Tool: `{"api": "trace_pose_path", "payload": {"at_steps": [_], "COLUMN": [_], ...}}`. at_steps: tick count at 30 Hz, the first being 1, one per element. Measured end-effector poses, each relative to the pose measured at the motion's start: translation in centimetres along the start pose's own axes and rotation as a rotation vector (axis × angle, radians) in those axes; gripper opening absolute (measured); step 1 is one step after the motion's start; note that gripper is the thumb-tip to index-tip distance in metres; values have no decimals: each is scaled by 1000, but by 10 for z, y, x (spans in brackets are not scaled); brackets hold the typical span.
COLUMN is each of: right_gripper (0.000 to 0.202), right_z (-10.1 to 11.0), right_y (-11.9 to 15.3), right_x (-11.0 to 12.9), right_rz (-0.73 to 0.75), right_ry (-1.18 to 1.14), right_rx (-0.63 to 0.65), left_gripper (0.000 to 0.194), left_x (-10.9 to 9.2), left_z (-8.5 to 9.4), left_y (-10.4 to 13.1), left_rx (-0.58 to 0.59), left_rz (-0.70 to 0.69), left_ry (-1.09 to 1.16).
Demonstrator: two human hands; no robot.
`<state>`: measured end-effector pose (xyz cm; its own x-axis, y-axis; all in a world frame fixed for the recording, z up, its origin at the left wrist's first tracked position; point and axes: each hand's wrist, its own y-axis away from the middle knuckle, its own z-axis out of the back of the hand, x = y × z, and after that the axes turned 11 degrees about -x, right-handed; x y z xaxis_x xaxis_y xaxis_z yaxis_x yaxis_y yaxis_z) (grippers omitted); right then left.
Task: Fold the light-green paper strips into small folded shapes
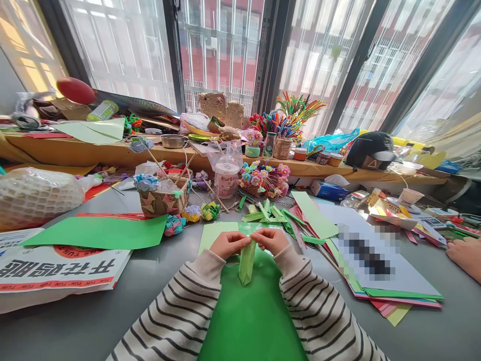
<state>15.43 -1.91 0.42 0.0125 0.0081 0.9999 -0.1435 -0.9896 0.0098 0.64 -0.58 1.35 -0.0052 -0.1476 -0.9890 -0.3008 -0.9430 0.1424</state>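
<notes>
Head view. A narrow light-green folded paper strip (246,268) occupies the middle of the scene, before a smooth deep-green sheet (251,321) and midway between the left and right sides of the grey worktop (75,331). The work appears to be at a folding stage: the strip's lower part is already creased to a point, whereas its upper end, partly covered by the fingers, seems to need further shaping. Toward the worktop's far edge lies a heap of loose green paper strips (272,215), flat and unshaped; whether these are stock or offcuts cannot be told. A round green-and-yellow paper flower (210,211), left of the heap, looks complete.

Relation to the fingers: the left hand (230,244) and the right hand (271,240) meet at the strip's upper end, thumb and fingers of each drawn together in a narrow pinch on the paper. The strip extends from the fingertips toward the worktop's near side, its pointed end free of them; contact with the sheet beneath cannot be judged.
</notes>
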Motion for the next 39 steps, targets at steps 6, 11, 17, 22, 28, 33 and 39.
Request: {"api": "trace_pose_path", "payload": {"at_steps": [6,11,17,22,28,33,39], "right_gripper": [21,21,23,25,33,29,29], "right_z": [-2,-1,0,0,1,0,3], "right_y": [3,2,4,4,2,5,6], "right_x": [2,3,4,4,6,8,7], "right_rz": [20,23,67,86,86,234,306], "right_ry": [12,27,58,61,53,231,312], "right_rx": [-29,-13,-10,14,76,116,285], "left_gripper": [29,27,26,25,25,24,23], "left_x": [-2,-3,-6,-5,-2,-1,-1], "left_z": [0,1,0,1,2,2,2], "left_y": [1,2,4,3,1,1,1], "left_rx": [-8,-20,-34,-27,-24,57,157], "left_rz": [-8,-15,5,20,28,35,10], "left_ry": [-13,-30,-23,-4,14,0,-34]}}
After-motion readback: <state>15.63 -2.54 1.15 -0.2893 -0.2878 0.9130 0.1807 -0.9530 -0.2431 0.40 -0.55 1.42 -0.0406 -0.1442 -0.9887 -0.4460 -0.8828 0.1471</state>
